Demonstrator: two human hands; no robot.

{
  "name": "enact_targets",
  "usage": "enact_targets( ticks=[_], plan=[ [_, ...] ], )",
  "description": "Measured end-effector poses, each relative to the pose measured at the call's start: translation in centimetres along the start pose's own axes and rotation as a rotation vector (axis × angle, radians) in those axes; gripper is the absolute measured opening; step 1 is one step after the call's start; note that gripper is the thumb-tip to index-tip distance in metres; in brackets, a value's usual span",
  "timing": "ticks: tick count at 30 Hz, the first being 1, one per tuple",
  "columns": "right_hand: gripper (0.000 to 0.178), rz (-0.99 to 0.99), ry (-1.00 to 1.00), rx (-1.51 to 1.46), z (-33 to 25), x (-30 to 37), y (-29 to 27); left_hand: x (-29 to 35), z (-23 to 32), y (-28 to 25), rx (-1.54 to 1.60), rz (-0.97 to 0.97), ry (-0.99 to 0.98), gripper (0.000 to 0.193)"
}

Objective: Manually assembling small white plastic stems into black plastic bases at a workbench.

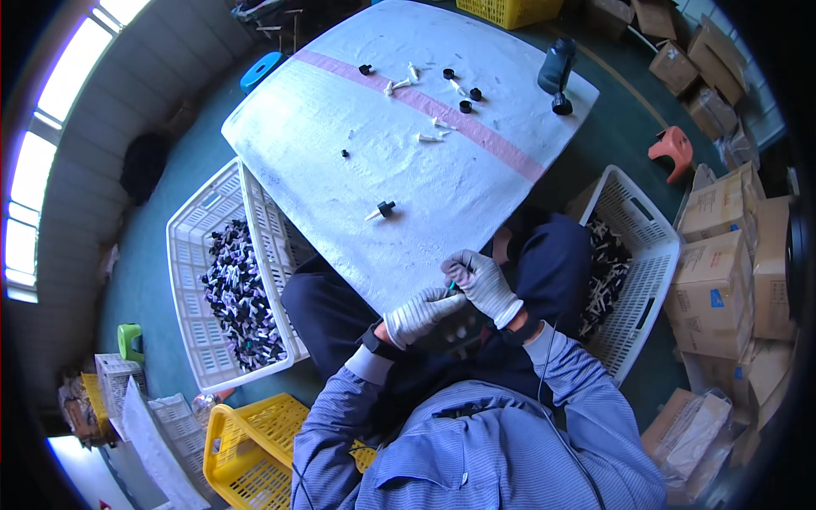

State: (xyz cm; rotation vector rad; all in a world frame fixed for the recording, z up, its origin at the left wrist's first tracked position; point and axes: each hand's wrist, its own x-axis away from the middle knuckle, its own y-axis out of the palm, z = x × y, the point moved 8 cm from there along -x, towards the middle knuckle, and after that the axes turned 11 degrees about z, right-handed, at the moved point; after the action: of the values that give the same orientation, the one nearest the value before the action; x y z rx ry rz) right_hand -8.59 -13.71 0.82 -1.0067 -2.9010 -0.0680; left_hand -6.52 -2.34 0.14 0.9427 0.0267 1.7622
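Note:
My left hand [422, 314] and my right hand [483, 285], both in white striped work gloves, meet at the near edge of the white table [323, 187]. Their fingers are closed and nearly touch. A small green bit [452, 287] shows between them; the rest of what they hold is hidden by the gloves. Farther up the table lies a black-capped dropper top [385, 209] with a white tip. Beyond it is a small black piece [344, 154].
Loose black caps [465, 106] and white tips [429, 138] lie near a pink stripe. A dark bottle [557, 66] stands far right. White crates of small parts flank me, left [276, 263] and right [654, 255]. A yellow crate [223, 450] and cardboard boxes [710, 293] are nearby.

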Motion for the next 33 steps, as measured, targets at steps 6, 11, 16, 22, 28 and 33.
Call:
enact_targets(
  ticks=[6, 11, 16, 22, 28, 33],
  plan=[
    [0.024, 0.098, -0.045, 0.201, 1.8, -2.4, -2.0, -0.9, 5.4, -8.9, -0.431, 0.623, 0.41, 0.036],
    [0.024, 0.0, -0.092, 0.392, 0.8, -3.0, -1.6, -0.7, 11.3, -13.1, -1.051, 1.074, 0.731, 0.045],
    [0.029, -0.162, -0.164, 0.551, 0.6, -3.6, 0.0, -3.2, 12.5, -14.1, -1.285, 1.089, 0.71, 0.055],
    [0.027, -0.142, 0.049, 0.443, 1.5, -7.2, 0.7, -5.8, 11.6, -16.1, -1.301, 1.06, 0.549, 0.047],
    [0.03, -0.058, -0.022, 0.497, -0.3, -11.9, 1.6, -7.0, 8.5, -18.2, -0.364, 0.813, 0.647, 0.036],
    [0.032, -0.099, -0.187, 0.423, -1.2, -13.0, 3.8, -7.1, 7.8, -16.5, -0.07, 0.661, 0.524, 0.039]
  ],
)
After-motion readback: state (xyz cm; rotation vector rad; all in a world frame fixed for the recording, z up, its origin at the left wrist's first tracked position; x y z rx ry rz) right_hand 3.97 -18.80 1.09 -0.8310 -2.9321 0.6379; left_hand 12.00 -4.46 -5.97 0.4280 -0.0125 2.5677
